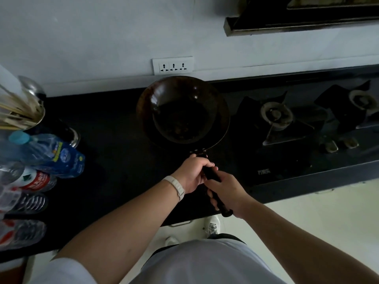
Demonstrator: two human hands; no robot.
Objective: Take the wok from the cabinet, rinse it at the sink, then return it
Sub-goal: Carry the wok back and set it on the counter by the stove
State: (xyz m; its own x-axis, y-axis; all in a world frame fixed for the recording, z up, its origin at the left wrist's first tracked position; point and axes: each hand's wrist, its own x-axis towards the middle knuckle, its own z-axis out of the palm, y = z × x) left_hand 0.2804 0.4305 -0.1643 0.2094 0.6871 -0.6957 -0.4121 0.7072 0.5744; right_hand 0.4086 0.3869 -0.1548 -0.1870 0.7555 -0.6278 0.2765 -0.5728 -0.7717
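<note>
— Where's the wok (182, 111)?
— Over the desk (114, 140), bowl ahead, handle (212, 174) running back toward the body.
— Hands?
— Both grip the handle: left hand (192, 173) nearer the bowl, right hand (227, 193) behind.

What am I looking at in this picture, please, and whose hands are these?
No machine here: a camera worn on a person's head looks down at their own arms. Both hands grip the long black handle of a dark wok: the left hand nearer the bowl, the right hand behind it. The wok is over a black counter, beside a gas hob on its right. Plastic bottles and a utensil pot stand at the left.
</note>
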